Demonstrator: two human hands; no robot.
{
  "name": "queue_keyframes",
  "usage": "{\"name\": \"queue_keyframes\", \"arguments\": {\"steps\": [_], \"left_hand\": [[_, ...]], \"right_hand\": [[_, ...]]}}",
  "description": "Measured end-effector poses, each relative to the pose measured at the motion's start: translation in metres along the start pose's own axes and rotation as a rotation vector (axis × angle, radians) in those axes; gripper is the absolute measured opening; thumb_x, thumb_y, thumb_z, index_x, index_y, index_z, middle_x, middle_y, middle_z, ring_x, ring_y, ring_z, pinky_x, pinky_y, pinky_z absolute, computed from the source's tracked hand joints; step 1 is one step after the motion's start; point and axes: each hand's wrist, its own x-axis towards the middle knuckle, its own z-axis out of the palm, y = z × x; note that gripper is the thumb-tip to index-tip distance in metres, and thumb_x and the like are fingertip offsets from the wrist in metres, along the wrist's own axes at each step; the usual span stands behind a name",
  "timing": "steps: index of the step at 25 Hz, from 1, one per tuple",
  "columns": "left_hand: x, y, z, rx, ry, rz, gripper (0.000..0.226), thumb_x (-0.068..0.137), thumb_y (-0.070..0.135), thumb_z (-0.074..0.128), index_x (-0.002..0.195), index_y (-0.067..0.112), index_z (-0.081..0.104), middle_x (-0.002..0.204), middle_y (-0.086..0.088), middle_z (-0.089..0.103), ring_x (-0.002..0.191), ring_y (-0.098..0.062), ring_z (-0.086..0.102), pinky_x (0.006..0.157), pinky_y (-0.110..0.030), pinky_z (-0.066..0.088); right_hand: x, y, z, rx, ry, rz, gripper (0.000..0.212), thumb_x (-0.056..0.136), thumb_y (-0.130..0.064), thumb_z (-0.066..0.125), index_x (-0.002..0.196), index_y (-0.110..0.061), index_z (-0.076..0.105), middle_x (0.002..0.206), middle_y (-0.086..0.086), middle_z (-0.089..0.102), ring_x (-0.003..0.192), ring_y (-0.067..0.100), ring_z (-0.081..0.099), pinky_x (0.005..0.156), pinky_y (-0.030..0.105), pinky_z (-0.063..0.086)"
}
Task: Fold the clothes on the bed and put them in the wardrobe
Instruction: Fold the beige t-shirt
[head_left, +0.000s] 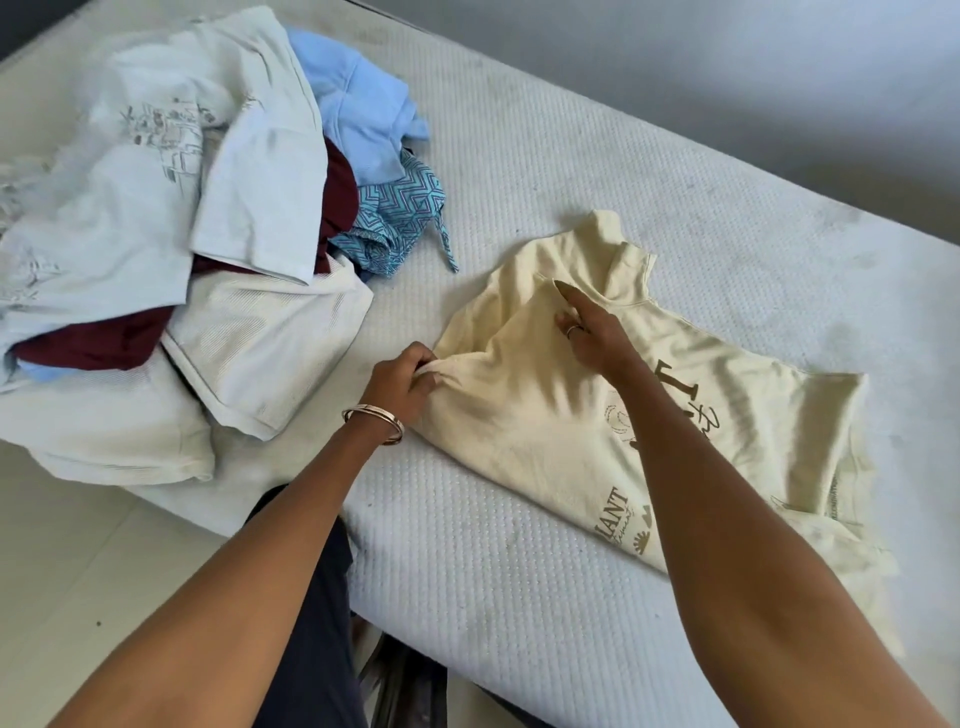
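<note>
The left hand (402, 387) pinches a bunched fold at the left edge of a cream T-shirt (524, 431), fingers curled round the cloth; a metal bangle (374, 423) sits on that wrist. The right hand (589, 332) lies on top of the same shirt, up near its collar, with the forefinger stretched straight out and pressing the fabric and a ring on one of the other fingers; it grips nothing. The two hands are close together, the left one at the shirt's edge, the right one further in on the cloth.

The cream T-shirt lies spread on the bed (571, 171), near the bed's front edge and toward its right side, printed side up with brown lettering partly hidden under the right forearm. Its collar points toward the far side of the bed.

On the bed's left side, well apart from the shirt, is a loose pile of clothes (171, 218): pale white pieces on top and in front, a maroon garment (93, 343) showing between them, a light blue garment (358, 98) at the back, and a blue zigzag-patterned garment (400, 213) at the pile's right edge, nearest the shirt. The pile's front reaches the bed's front left corner.
</note>
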Motion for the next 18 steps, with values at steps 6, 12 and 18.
{"name": "queue_keyframes", "arguments": {"steps": [6,12,18], "left_hand": [[0.008,-0.014,0.010,0.420,-0.135,-0.079,0.026,0.099,0.025,0.046,0.118,0.007,0.045,0.092,-0.021,0.065,0.085,-0.040,0.061,0.064,-0.036,0.038],[0.016,-0.017,0.008,0.428,-0.205,-0.094,0.027,0.100,0.034,0.043,0.118,0.013,0.044,0.090,-0.022,0.064,0.083,-0.038,0.061,0.064,-0.035,0.039],[0.011,-0.031,0.004,0.134,-0.185,-0.142,0.016,0.096,0.025,0.054,0.111,0.020,0.055,0.085,-0.006,0.065,0.085,-0.030,0.060,0.072,-0.031,0.039]], "right_hand": [[0.001,0.026,0.022,-0.281,0.041,0.274,0.098,0.076,-0.046,0.079,0.150,-0.024,0.020,0.144,0.011,0.041,0.134,0.036,0.035,0.107,0.059,0.030],[0.005,0.021,-0.002,-0.140,-0.016,0.320,0.030,0.075,-0.019,0.080,0.100,-0.006,0.068,0.091,0.006,0.066,0.097,0.028,0.062,0.081,0.036,0.048],[-0.093,0.027,-0.023,-0.140,0.121,-0.192,0.040,0.059,0.020,0.056,0.060,-0.020,0.060,0.077,-0.006,0.067,0.087,-0.010,0.054,0.084,0.024,0.041]]}}
